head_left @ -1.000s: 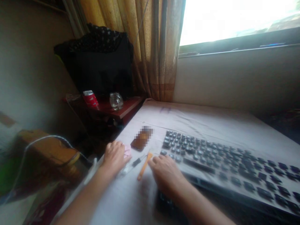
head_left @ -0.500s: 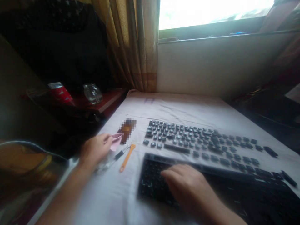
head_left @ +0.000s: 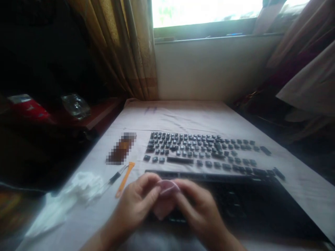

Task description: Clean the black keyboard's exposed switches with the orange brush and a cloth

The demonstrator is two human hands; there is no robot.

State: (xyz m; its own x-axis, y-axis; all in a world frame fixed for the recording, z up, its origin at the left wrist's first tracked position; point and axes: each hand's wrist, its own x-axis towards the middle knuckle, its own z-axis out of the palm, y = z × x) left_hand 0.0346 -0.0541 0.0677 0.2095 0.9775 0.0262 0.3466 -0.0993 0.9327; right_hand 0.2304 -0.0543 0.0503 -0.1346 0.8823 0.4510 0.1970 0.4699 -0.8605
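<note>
Both my hands meet in front of me over the black keyboard base. My left hand pinches one side of a small pink cloth, and my right hand grips its other side. The cloth is folded and hangs between the fingers. Beneath it, the near left part of the base is hidden by my hands. Beyond the base, rows of loose black keycaps lie in keyboard order, with a long space bar at their near edge.
Left of the keycaps lie an orange-handled brush, a thin tool with a dark grip, a blurred-out brown item and crumpled white tissue. A glass jar and a red container stand on a side table.
My left hand has brought the pink cloth from the left side to above the keyboard base. My right hand now holds it too. The view has turned to the right.
</note>
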